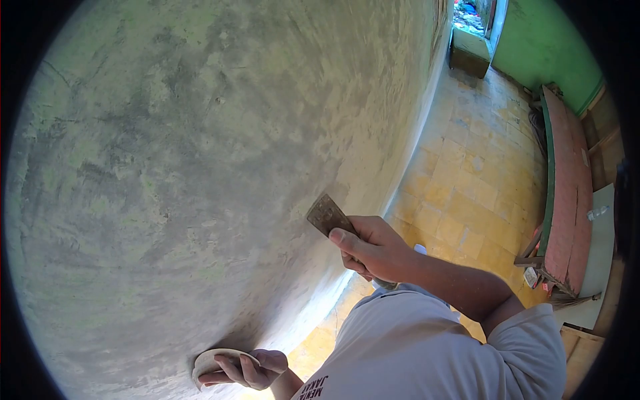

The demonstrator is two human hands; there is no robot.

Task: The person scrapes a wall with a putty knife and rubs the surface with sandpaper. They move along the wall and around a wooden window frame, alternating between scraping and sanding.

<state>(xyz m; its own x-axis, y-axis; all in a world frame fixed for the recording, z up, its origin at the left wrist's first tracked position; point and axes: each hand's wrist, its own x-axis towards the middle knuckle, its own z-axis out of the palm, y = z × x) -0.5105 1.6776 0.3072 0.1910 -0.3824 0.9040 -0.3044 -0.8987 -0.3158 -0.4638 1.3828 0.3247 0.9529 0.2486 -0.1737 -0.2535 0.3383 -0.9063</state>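
My right hand [373, 247] is closed round the handle of a putty knife [328, 212], thumb laid along it. The wide, flat blade is stained and points up and left, overlapping the wall in this view. Low in the view, my left hand [250, 371] holds a pale, round, shallow dish [208, 361] from beneath, fingers bent against it. Its far rim is close to the wall, and its inside is mostly hidden. The rough grey plaster wall [180, 180] has darker patches and faint greenish areas.
A yellow tiled floor [460, 180] runs along the wall's foot. On the right stands a long reddish wooden bench [567, 180] with a green edge. A block-like step [471, 52] sits by the bright doorway at the back, near a green wall [543, 47].
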